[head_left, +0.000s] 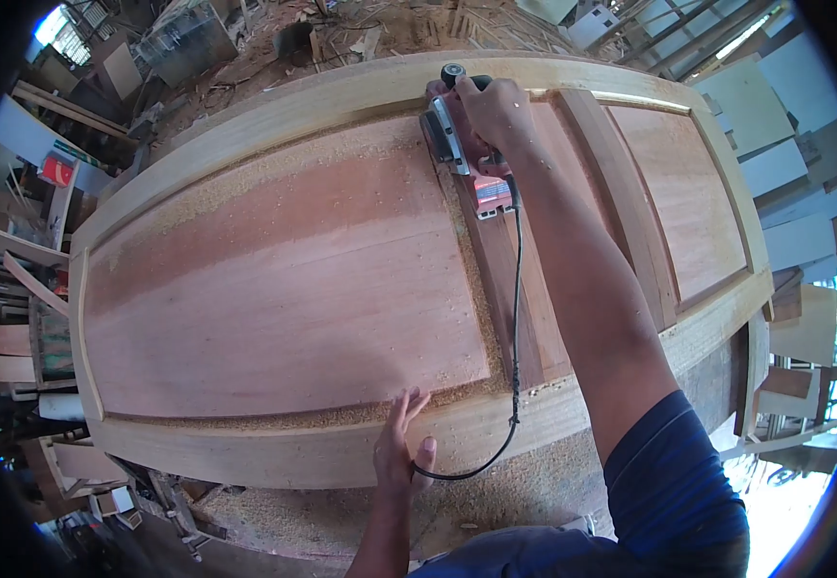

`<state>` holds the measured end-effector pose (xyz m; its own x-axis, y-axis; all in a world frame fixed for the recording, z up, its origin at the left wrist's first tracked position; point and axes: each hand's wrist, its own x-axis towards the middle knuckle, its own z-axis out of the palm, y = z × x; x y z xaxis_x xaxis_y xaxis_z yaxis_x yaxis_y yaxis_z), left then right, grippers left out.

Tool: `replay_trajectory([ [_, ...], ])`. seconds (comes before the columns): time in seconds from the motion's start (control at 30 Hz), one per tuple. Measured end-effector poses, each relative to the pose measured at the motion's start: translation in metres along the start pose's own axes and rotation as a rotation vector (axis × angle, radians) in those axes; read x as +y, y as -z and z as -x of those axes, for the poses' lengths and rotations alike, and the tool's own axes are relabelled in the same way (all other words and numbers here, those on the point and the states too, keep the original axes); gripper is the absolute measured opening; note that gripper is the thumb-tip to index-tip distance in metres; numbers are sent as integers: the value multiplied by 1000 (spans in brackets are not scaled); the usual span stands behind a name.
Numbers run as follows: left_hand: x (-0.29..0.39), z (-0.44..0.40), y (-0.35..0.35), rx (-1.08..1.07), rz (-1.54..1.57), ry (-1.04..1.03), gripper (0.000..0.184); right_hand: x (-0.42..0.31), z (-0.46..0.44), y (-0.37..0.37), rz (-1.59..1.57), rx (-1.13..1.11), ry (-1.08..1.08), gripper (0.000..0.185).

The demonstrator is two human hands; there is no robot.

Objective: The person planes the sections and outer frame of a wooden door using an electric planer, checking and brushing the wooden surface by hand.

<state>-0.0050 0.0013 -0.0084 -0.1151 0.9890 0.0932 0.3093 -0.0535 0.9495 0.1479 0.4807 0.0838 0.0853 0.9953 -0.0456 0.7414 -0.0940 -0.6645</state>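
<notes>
A large panelled wooden door (274,318) lies flat across a workbench, its frame pale and its panels reddish. At the far side, my right hand (498,114) is wrapped round the handle of a red electric planer (476,183). The planer rests over the far frame and the upright between two panels. From its rear a black cord (517,318) runs down over the door and loops to my left hand (404,451). That hand is open at the near frame edge, fingers stretched and thumb apart. Whether the cord touches its palm or passes beneath is hidden.
Wood shavings (341,416) line the panel grooves, and more lie along the bench edge (534,482). Scrap wood and chips cover the floor (399,34) beyond the door. Boards (756,106) lean at the right; timber pieces (28,337) are stacked at the left.
</notes>
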Motion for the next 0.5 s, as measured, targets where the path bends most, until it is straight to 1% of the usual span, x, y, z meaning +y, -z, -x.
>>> replay_trajectory([
  [0.13, 4, 0, -1, 2, -31, 21, 70, -14, -12, 3, -19, -64, -33, 69],
  [0.23, 6, 0, -1, 4, -39, 23, 69, -17, -26, -6, -1, 23, -3, 68],
  [0.33, 6, 0, -3, 14, -45, 35, 69, -24, -32, 0, -57, -69, -33, 64],
  [0.43, 5, 0, -3, 14, -51, 42, 69, -22, -45, -9, -33, -8, -7, 62],
  [0.5, 5, 1, -4, 17, -44, 39, 69, -23, -50, -11, -53, -11, -1, 61],
])
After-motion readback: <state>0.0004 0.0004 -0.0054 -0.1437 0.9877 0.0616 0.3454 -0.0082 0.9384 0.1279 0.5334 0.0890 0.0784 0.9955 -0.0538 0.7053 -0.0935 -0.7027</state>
